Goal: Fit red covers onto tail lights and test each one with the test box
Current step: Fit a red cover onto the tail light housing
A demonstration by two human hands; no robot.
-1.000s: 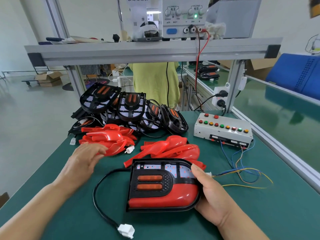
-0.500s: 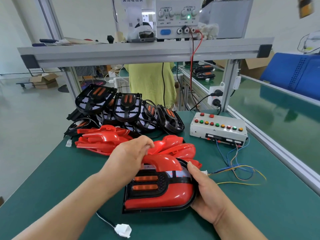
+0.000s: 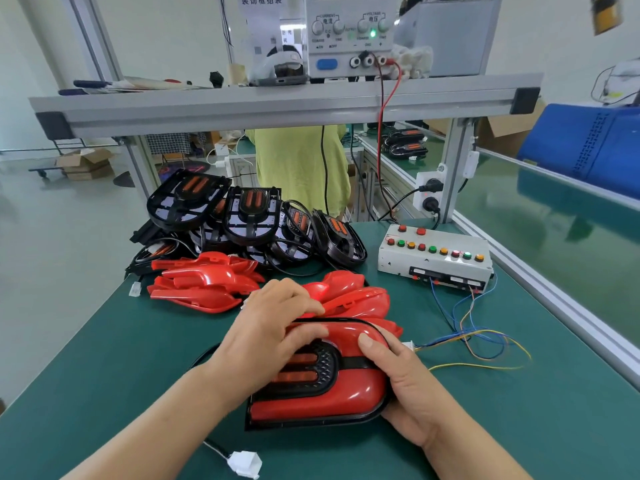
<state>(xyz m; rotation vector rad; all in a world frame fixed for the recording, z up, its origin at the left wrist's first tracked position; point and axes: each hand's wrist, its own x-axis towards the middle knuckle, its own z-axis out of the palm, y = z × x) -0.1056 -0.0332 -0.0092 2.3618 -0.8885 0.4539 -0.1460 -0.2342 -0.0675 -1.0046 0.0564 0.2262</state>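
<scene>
A black tail light (image 3: 322,393) lies flat on the green mat, with a red cover along its lower edge and a second red cover (image 3: 349,336) along its upper edge. My left hand (image 3: 273,330) presses down on the upper red cover, fingers spread over it. My right hand (image 3: 401,379) grips the light's right end, thumb on the cover. Its white plug (image 3: 244,464) lies near the front edge. The grey test box (image 3: 436,258) with coloured buttons sits at the right rear, wires trailing from it.
Loose red covers lie in two heaps (image 3: 204,282) (image 3: 353,296) behind the light. Several bare black tail lights (image 3: 249,216) are stacked at the back. A power supply (image 3: 349,32) stands on the overhead shelf. A person in a yellow shirt (image 3: 301,164) stands beyond the bench.
My left hand took a red cover from the heap, carried it to the tail light and now presses it onto the upper edge. My right hand kept hold of the light.
</scene>
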